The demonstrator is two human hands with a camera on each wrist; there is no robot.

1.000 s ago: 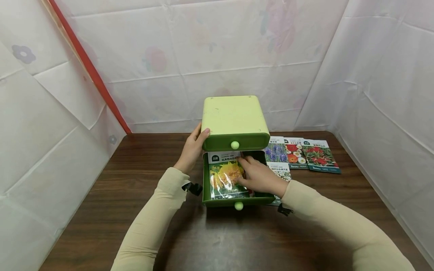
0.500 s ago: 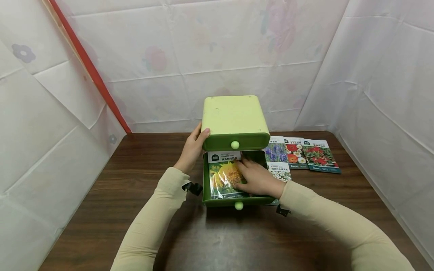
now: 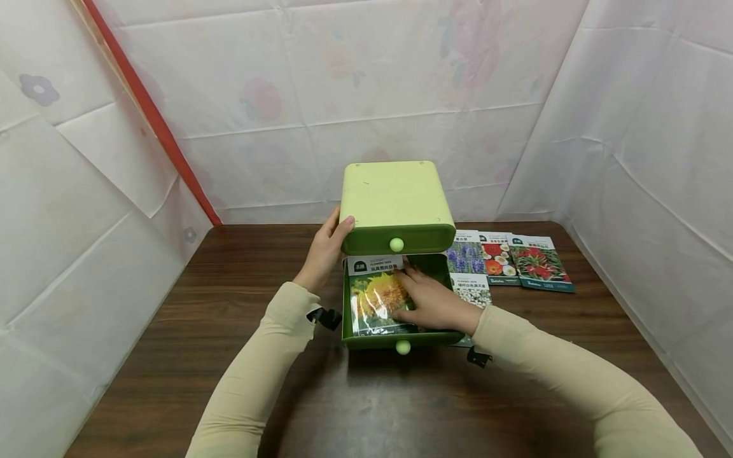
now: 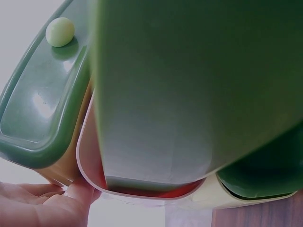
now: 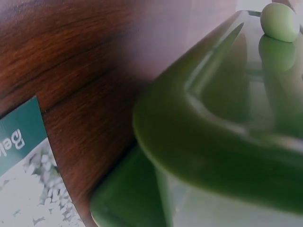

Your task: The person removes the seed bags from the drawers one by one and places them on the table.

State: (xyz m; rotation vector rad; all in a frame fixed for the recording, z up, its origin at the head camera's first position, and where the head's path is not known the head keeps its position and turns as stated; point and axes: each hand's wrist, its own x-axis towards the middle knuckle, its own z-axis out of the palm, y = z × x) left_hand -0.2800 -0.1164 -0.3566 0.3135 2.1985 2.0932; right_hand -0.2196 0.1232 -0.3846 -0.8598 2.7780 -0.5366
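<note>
In the head view a two-drawer cabinet [image 3: 395,194] has a light green top and dark green drawer fronts. Its lower drawer [image 3: 366,342] is pulled out. Inside that drawer lies a flower seed packet [image 3: 371,302] with a yellow sunflower picture. My right hand [image 3: 432,299] reaches in from the right, fingers spread, with thumb and fingertips at the packet's right part. My left hand [image 3: 324,251] rests against the cabinet's upper left side, thumb by the front corner. In the left wrist view its fingers [image 4: 71,201] touch the side. My right hand is out of the right wrist view.
Several seed packets lie right of the cabinet, including a purple-flowered one [image 3: 465,257], a red-and-white one [image 3: 497,261], a red-flowered one [image 3: 541,262] and a white-flowered one [image 3: 472,289]. The upper drawer [image 3: 372,242] is closed. White sheets [image 3: 286,127] enclose the wooden table [image 3: 229,356].
The sunflower packet has slid slightly left in the drawer. My right hand has shifted a little left with it. My left hand and the cabinet have stayed put.
</note>
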